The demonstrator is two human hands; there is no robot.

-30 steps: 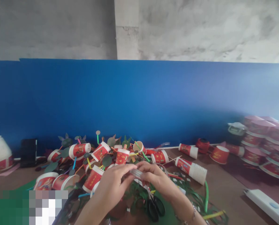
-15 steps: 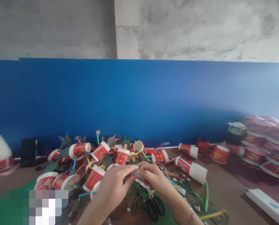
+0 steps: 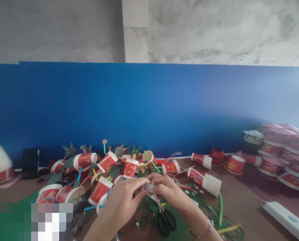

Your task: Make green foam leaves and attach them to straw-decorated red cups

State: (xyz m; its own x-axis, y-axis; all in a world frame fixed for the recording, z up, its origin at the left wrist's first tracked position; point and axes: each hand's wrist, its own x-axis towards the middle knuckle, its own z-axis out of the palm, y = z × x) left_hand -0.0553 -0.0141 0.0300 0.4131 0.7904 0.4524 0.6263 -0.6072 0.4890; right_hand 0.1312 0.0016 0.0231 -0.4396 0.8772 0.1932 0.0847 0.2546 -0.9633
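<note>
In front of me my left hand [image 3: 126, 194] and my right hand [image 3: 166, 189] meet at the fingertips. Between them they pinch a small clear, shiny piece [image 3: 148, 187], perhaps plastic or tape; its kind is too blurred to make out. Just below it lies a pair of scissors [image 3: 166, 221] with black handles, blades pointing up toward my fingers. Green paper scraps [image 3: 149, 211] spread under and around the scissors. Left of my left hand is a red paper cup [image 3: 101, 190] lying tilted.
A heap of red paper cups [image 3: 85, 161] with straws and paper cut-outs covers the left middle. To the right are nested cups [image 3: 205, 180], a green straw [image 3: 221, 209] and a white power strip [image 3: 287, 217]. Pink-topped cups [image 3: 271, 165] are stacked far right. A blue panel [image 3: 149, 107] stands behind.
The clear piece shows more between the fingertips, and my right hand has shifted slightly down and right. The objects on the table have stayed in place.
</note>
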